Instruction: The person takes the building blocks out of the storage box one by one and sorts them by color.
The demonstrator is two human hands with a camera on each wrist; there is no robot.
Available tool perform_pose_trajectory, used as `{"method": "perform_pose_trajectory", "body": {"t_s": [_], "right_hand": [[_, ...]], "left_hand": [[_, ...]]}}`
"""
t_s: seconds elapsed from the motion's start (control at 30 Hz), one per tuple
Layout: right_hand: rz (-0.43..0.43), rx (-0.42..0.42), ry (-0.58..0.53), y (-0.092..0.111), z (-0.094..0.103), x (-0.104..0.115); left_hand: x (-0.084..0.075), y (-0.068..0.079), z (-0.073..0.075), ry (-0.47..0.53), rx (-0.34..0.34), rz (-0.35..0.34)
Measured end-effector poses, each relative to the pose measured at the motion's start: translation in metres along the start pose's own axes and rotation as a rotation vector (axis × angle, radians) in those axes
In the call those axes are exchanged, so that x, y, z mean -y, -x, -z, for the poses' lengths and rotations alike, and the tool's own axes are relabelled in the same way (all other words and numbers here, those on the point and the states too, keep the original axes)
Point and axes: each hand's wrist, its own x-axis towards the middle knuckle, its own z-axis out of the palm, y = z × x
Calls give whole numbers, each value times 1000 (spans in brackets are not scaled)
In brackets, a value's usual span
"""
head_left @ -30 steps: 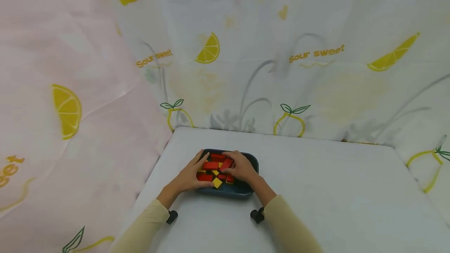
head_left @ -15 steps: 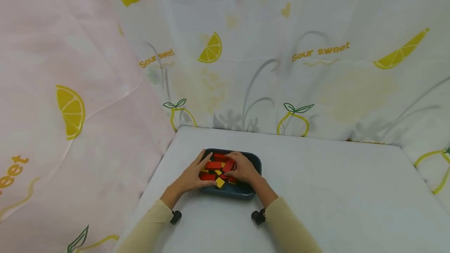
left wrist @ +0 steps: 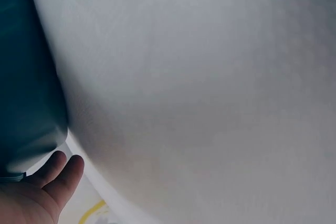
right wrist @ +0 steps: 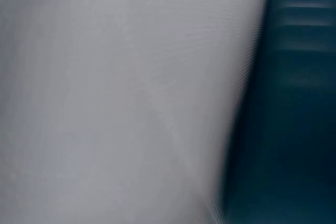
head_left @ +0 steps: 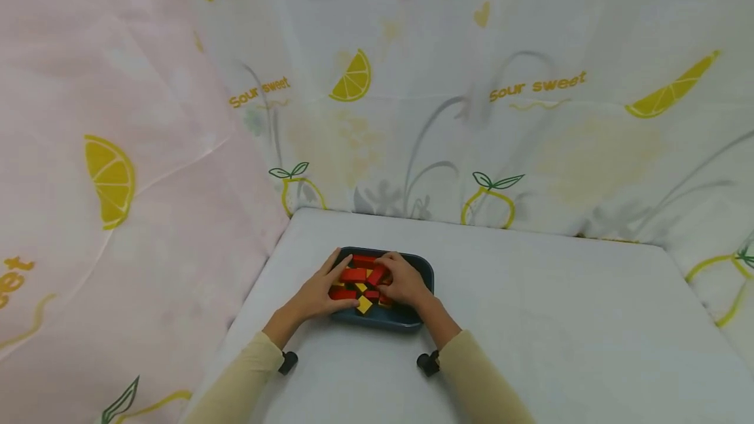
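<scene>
A dark blue tray (head_left: 377,324) on the white table holds red and yellow blocks, crowded toward its left part. My right hand (head_left: 406,281) reaches in over the right side and pinches a slanted red block (head_left: 377,274) between thumb and fingers. Over the tray's left end lies my left hand (head_left: 315,294), its fingers spread and straight. Its thumb lies along the near blocks, by a yellow block (head_left: 364,305) and a red block (head_left: 343,294). Another red block (head_left: 353,275) lies between the hands. In the left wrist view, two left fingers (left wrist: 65,182) show beside the tray's outer wall (left wrist: 31,87).
The white table (head_left: 530,319) extends far to the right of the tray. Lemon-print cloth (head_left: 412,84) hangs behind and along the left. A small black wrist camera (head_left: 287,363) sits under the left wrist, another camera (head_left: 428,364) under the right. The right wrist view is blurred.
The slanted red block in my right hand has shifted slightly left against the others. My left hand has stayed in place on the tray. The head view has swayed a little.
</scene>
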Motion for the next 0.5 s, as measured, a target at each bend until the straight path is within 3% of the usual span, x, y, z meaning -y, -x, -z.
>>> {"method": "perform_pose_trajectory", "body": {"t_s": [0.2, 0.5], "right_hand": [[-29, 8, 42, -2, -2, 3], [-41, 17, 227, -1, -4, 7]], "left_hand": [[-1, 1, 1, -4, -7, -5], [-3, 2, 1, -8, 2, 12]]}}
